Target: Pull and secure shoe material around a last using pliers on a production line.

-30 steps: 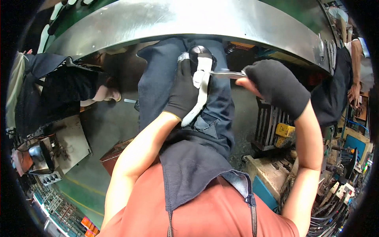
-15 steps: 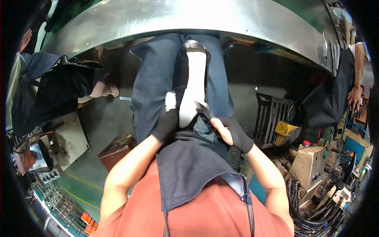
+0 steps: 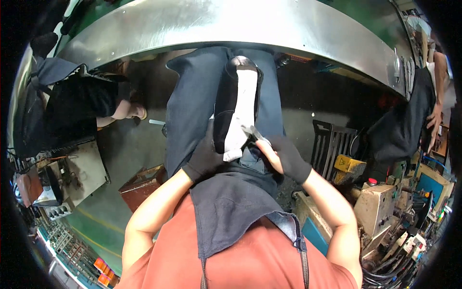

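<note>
Across my lap lies a long black shoe upper (image 3: 224, 118) with a white, insole-shaped strip (image 3: 246, 91) facing up and a shiny rounded far end (image 3: 242, 61). My left hand (image 3: 207, 156), in a black fingerless glove, closes round its near end, the white-wrapped thumb pressed over the edge of the strip. My right hand (image 3: 286, 156), gloved the same way, grips a small grey metal tool (image 3: 251, 132). The tool's tip meets the strip's right edge near the heel end; its exact kind is unclear. Dark blue denim (image 3: 192, 106) covers my legs beneath the piece.
A curved metal bench (image 3: 216, 26) runs along the far side. Right stand a slatted dark rack (image 3: 327, 142), a yellow box (image 3: 350, 164) and machinery with hoses (image 3: 378, 202). Left are a brown box (image 3: 142, 188) and a person in a dark apron (image 3: 72, 111); another person's hand (image 3: 435, 120) is far right.
The shoe upper has shifted slightly right and tilted. My left thumb has come down from beside the strip onto its near end. The tool has moved slightly right along with the shoe upper.
</note>
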`<action>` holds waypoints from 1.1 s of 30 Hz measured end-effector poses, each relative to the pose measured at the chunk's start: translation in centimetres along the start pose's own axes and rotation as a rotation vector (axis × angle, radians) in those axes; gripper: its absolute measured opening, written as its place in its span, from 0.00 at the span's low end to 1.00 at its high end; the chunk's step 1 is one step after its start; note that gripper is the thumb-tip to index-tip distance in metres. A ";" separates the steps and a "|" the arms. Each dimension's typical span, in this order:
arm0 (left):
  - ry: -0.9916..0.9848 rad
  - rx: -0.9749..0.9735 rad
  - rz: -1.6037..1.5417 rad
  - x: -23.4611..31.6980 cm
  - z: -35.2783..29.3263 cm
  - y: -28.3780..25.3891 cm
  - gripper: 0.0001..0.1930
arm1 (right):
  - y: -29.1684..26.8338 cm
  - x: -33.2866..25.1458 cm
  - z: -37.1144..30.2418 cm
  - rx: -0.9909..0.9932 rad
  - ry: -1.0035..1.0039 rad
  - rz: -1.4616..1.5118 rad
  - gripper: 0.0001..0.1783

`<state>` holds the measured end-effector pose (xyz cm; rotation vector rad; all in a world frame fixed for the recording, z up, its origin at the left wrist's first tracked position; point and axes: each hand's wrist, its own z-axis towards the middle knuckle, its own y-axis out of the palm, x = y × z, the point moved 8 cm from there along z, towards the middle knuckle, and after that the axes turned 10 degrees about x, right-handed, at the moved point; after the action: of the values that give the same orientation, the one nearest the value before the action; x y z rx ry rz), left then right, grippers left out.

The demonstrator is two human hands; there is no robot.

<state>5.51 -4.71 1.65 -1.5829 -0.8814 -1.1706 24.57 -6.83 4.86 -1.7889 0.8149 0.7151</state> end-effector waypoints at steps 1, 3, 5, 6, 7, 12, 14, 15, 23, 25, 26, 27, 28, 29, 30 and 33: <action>-0.008 0.012 0.004 0.5 -0.3 -0.4 0.57 | 0.3 0.1 -1.0 -0.013 -0.006 0.002 0.21; -0.199 -0.012 -0.129 0.3 -0.8 -1.1 0.56 | 1.2 1.2 -3.0 0.008 0.153 0.151 0.21; -0.067 -0.007 0.138 2.1 -1.5 -4.1 0.55 | 1.3 0.6 -4.4 0.009 0.164 0.186 0.20; 0.067 0.004 0.405 3.8 -1.7 -6.0 0.54 | 0.9 0.2 -4.8 -0.010 0.140 0.163 0.19; -0.097 -0.052 0.298 4.8 -1.3 -8.4 0.51 | 0.3 -0.3 -5.4 -0.031 0.118 0.142 0.19; -0.058 0.259 0.107 10.6 3.6 -17.0 0.39 | -3.4 -1.8 -6.0 0.095 0.077 0.208 0.17; 0.123 0.353 0.024 11.8 7.3 -12.1 0.41 | -3.7 -1.7 -5.5 0.118 0.144 0.245 0.17; 0.139 0.313 0.045 10.1 8.1 -8.5 0.43 | -3.7 -2.8 -4.9 0.138 0.095 0.271 0.17; -0.115 0.089 -0.142 -2.4 0.9 -0.3 0.44 | -3.7 -1.4 -2.2 -0.108 0.077 -0.005 0.23; -0.023 0.094 -0.015 0.2 1.0 -0.2 0.45 | -4.1 -2.6 0.3 -0.204 0.068 -0.063 0.22; 0.080 0.102 0.107 1.7 1.2 -0.1 0.46 | -3.9 -3.5 1.7 -0.282 -0.052 -0.214 0.25; 0.084 0.097 0.107 1.3 1.1 0.0 0.46 | -3.5 -4.2 2.2 -0.276 -0.050 -0.213 0.25; 0.010 0.050 0.026 0.1 1.0 0.2 0.47 | -2.8 -6.2 2.9 -0.227 -0.219 -0.439 0.25; -0.065 0.000 -0.055 -0.5 0.9 0.4 0.48 | -2.0 -8.3 3.3 -0.172 -0.386 -0.661 0.25; -0.051 0.002 -0.031 -0.4 0.7 0.2 0.44 | -1.7 -9.6 3.3 -0.186 -0.340 -0.801 0.25; -0.153 0.154 -0.515 0.3 2.1 -0.6 0.35 | -2.0 -7.8 3.8 -0.044 -0.454 -0.792 0.25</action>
<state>5.59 -2.47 1.88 -1.3705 -1.5058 -1.3009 21.12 -1.14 10.77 -1.6979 -0.2218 0.5592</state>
